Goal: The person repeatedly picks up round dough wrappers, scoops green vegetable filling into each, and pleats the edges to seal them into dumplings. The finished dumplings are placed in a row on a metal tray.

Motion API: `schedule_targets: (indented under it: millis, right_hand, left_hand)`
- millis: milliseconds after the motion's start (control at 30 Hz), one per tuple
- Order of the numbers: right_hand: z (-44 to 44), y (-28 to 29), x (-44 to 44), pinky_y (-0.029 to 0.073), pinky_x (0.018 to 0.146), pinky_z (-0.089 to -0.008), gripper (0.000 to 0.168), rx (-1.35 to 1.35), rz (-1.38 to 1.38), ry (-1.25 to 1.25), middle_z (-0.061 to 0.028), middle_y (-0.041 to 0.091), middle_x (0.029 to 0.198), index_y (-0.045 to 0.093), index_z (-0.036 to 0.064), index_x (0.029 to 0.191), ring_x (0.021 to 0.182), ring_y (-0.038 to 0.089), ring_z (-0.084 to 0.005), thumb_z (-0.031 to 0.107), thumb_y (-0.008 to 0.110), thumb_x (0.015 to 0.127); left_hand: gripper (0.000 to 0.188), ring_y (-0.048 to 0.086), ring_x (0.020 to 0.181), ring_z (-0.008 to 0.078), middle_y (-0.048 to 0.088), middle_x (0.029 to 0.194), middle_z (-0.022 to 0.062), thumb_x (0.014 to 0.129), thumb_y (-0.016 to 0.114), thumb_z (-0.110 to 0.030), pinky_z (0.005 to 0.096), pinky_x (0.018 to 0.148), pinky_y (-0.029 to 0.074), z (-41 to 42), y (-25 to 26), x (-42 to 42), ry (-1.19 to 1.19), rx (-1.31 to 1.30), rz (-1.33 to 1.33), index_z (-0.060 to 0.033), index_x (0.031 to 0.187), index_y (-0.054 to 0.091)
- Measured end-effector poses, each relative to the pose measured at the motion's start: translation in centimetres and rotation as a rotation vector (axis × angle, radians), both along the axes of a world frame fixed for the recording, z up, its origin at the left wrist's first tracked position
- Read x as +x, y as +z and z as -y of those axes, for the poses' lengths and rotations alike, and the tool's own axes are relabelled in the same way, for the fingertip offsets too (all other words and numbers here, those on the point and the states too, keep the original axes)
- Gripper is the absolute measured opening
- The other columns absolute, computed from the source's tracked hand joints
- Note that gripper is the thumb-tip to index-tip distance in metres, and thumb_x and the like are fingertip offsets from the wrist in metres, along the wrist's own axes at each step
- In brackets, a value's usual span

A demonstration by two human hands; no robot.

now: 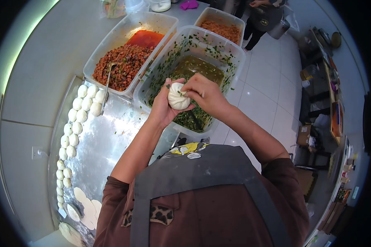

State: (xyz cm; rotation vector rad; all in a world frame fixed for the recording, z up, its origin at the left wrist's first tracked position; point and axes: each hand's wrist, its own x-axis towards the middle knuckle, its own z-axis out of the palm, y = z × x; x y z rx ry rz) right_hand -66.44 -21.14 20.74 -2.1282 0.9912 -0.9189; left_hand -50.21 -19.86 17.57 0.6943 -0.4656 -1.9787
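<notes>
A pleated round dough bun (178, 96) rests in my left hand (163, 106), palm up with the fingers around it. The fingertips of my right hand (204, 94) pinch the gathered pleats at its side, with bits of green there. Both hands are above a deep plastic tub (190, 31) of chopped green filling (193, 115) with greenish-brown liquid; a dark handle sticks into the filling. Left of it, another tub (94, 58) holds diced reddish-brown filling (120, 66) and red oil. A metal spoon (107, 89) lies in that tub, its handle reaching over the rim.
Dough pieces (77, 127) line the left side of the metal worktop (111, 136). Flat dough wrappers (88, 210) and larger dough lumps (69, 233) lie at the lower left. A third tub (222, 29) with orange-brown filling stands behind; a person (262, 20) in an apron stands beyond.
</notes>
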Motion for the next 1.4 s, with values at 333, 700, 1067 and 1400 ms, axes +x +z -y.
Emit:
schedule_targets:
  millis: [333,700,1067,1400]
  right_hand:
    - [0.5,3.2,0.8,0.046,0.064,-0.0197,0.016,0.468,0.652,0.166,0.0009,0.053,0.082,0.055,0.004,0.093,0.075,0.052,-0.0033,0.0,0.061,0.079]
    - [-1.1,3.1,3.5,0.044,0.056,-0.0187,0.008,0.612,0.488,0.105,-0.0011,0.059,0.078,0.06,0.0,0.086,0.064,0.053,-0.0051,0.007,0.061,0.08]
    - [-1.3,3.4,7.5,0.046,0.068,-0.0337,0.017,-0.116,0.021,0.407,-0.0068,0.053,0.086,0.059,0.007,0.087,0.079,0.057,-0.0245,0.006,0.064,0.07]
    - [-1.6,3.0,12.2,0.044,0.065,-0.0355,0.013,-0.275,-0.051,0.649,-0.0062,0.054,0.079,0.058,0.007,0.084,0.074,0.054,-0.026,0.008,0.063,0.073]
  left_hand:
    - [0.065,0.054,0.106,0.0273,0.048,0.12,0.0133,0.09,0.023,-0.057,0.0479,0.086,0.047,-1.7,5.1,0.3,0.257,-0.217,0.047,-0.0072,0.13,0.035]
    - [0.056,0.054,0.101,0.0203,0.051,0.114,0.012,0.093,0.027,-0.049,0.0341,0.083,0.048,-3.7,5.1,1.8,0.425,-0.225,0.188,-0.0053,0.125,0.038]
    - [0.055,0.06,0.092,0.0228,0.056,0.107,0.0085,0.093,0.025,-0.05,0.0437,0.072,0.055,-7.5,2.7,5.9,0.33,-0.076,-0.004,-0.0073,0.12,0.045]
    - [0.055,0.061,0.092,0.0265,0.057,0.104,0.0138,0.091,0.029,-0.053,0.0473,0.068,0.055,-9.9,2.1,10.5,0.26,-0.01,0.035,-0.0069,0.114,0.049]
